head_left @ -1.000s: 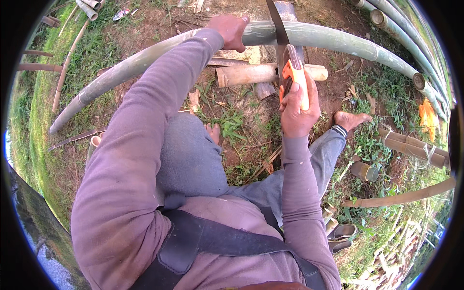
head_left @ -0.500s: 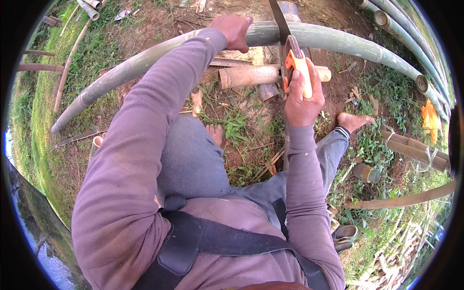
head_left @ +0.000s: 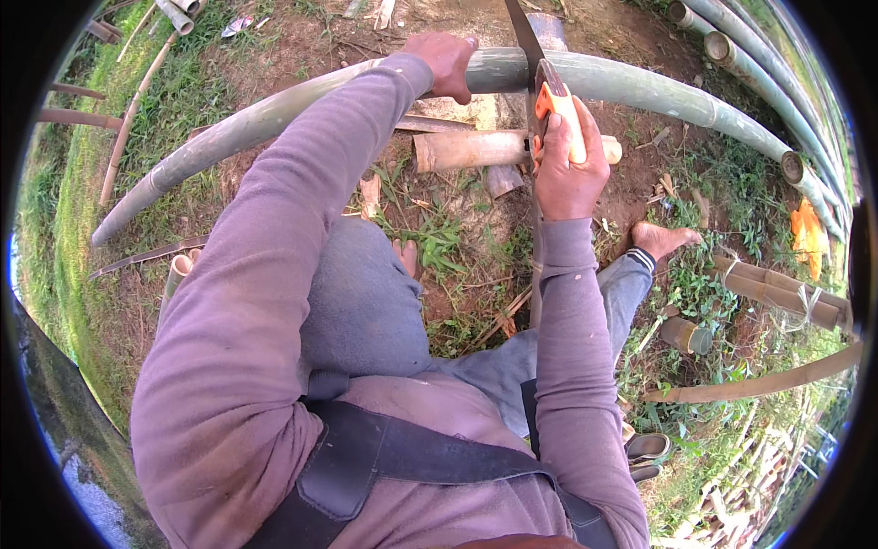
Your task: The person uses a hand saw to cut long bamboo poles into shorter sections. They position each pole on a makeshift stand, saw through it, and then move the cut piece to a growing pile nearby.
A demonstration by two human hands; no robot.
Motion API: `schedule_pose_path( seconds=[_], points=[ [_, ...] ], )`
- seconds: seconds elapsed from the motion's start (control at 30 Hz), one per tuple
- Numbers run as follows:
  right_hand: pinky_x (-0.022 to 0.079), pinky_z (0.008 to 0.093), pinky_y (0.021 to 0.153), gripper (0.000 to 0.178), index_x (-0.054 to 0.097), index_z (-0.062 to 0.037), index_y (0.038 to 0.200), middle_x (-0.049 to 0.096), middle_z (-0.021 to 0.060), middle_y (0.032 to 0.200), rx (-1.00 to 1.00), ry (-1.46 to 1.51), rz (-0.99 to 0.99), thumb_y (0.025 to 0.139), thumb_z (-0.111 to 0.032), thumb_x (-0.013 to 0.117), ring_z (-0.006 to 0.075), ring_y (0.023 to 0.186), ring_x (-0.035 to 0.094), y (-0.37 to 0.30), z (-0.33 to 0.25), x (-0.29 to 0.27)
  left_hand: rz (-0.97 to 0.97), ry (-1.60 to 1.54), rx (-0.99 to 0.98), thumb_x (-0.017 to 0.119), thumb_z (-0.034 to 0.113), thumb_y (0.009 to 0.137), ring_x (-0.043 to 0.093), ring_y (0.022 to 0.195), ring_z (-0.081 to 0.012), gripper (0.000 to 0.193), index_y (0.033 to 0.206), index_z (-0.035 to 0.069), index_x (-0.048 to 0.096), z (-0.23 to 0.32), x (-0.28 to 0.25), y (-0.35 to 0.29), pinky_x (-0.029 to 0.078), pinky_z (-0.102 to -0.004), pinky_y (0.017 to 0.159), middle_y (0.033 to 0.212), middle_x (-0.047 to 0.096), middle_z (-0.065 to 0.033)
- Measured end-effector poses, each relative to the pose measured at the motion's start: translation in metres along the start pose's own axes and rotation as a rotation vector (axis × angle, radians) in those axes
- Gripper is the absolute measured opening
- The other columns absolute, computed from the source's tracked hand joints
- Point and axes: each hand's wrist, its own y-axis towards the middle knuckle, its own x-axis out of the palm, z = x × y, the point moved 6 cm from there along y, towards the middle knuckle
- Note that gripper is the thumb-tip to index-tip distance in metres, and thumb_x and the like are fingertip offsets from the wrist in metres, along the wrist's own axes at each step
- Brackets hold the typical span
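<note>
A long green bamboo pole (head_left: 640, 80) lies crosswise in front of me. My left hand (head_left: 445, 66) is closed over its top, left of the middle. Just right of that hand, my right hand (head_left: 572, 165) grips the orange handle of a handsaw (head_left: 569, 121). The dark saw blade crosses the pole and points away from me. How deep the blade sits in the bamboo I cannot tell. Nearer to me, below the pole, lies a short pale bamboo piece (head_left: 471, 149), partly hidden behind the saw handle and my right hand.
Several bamboo poles (head_left: 732, 55) lie at the far right, beside an orange piece of plastic (head_left: 808, 233). Tied bamboo lengths (head_left: 777, 291) and a cut bamboo section (head_left: 686, 335) rest at the right. A long blade (head_left: 146, 259) lies in the grass at the left.
My right hand and the saw have slid forward, away from me, across the pole. My left hand keeps its hold on the bamboo. The whole view has shifted slightly.
</note>
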Motion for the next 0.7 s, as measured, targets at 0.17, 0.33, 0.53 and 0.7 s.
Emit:
schedule_pose_path(
  seconds=[0.17,0.33,0.53,0.7],
  points=[
    [0.06,0.0371,0.098,0.054,0.053,0.0128,0.147,0.07,0.0242,0.135,0.152,-0.011,-0.056,0.109,-0.023,0.064,0.0294,0.121,0.071,-0.141,-0.018,-0.083,-0.024,-0.016,0.009,0.086,0.04,0.07,0.075,0.104,-0.0407,0.086,0.145,0.008,0.058,-0.001,0.015,-0.008,0.061,-0.0539,0.092,0.109,0.077,-0.0206],
    [0.06,0.0396,0.1,0.053,0.055,0.0148,0.143,0.07,0.0273,0.134,-0.018,0.084,0.004,0.109,-0.025,0.064,0.031,0.12,0.072,-0.128,-0.012,-0.071,0.016,0.024,-0.015,0.084,0.038,0.073,0.076,0.101,-0.0403,0.078,0.139,0.006,0.058,-0.005,0.007,0.001,0.061,-0.0531,0.089,0.105,0.077,-0.0201],
    [0.057,0.0332,0.092,0.035,0.065,0.0032,0.137,0.075,0.0165,0.117,-0.01,-0.076,-0.049,0.106,-0.013,0.069,0.0188,0.103,0.071,-0.001,-0.005,-0.003,0.056,-0.041,0.037,0.087,0.042,0.068,0.075,0.102,-0.0403,0.081,0.138,0.008,0.063,-0.002,0.003,0.002,0.06,-0.053,0.091,0.109,0.077,-0.022],
    [0.06,0.0355,0.097,0.05,0.055,0.0116,0.146,0.072,0.0199,0.129,0.003,-0.168,-0.093,0.108,-0.018,0.067,0.0249,0.117,0.072,-0.111,-0.056,-0.072,0.028,-0.014,-0.005,0.087,0.04,0.067,0.076,0.1,-0.0397,0.085,0.142,0.009,0.062,-0.007,0.015,-0.006,0.062,-0.0526,0.087,0.106,0.077,-0.0203]
  ],
)
